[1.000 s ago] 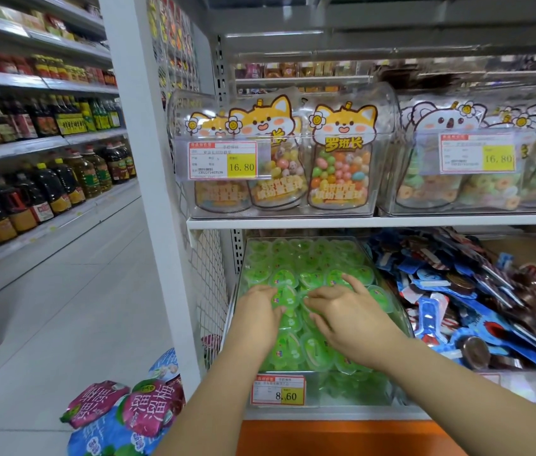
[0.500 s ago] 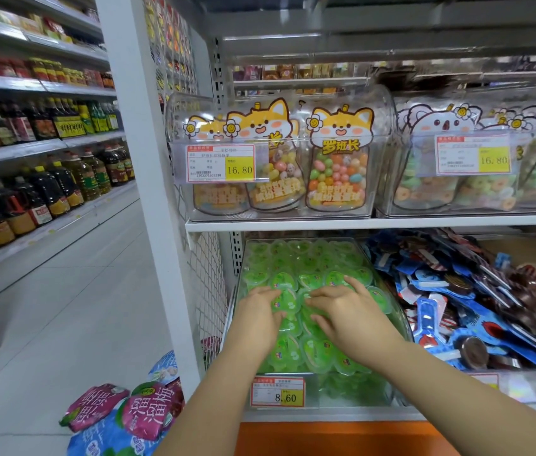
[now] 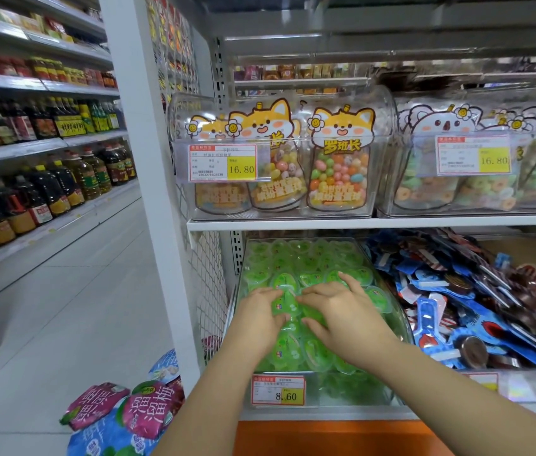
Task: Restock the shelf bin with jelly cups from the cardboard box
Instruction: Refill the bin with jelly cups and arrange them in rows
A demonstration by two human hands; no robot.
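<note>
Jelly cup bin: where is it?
Head view, lower centre: the clear bin of green jelly cups sits on the lower shelf, under the candy-jar bin and left of the blue snack packets, with the left hand and right hand on its cups.

You can read 8.60 on the price tag (image 3: 278,390) on the front of the jelly cup bin (image 3: 358,393). On the shelf (image 3: 293,224) above, the left tag (image 3: 222,162) and right tag (image 3: 473,155) both show 16.80. The candy pouch (image 3: 339,172) reads 罗班长. The pink bags (image 3: 153,408) on the floor (image 3: 62,307) read 溜溜梅.
</note>
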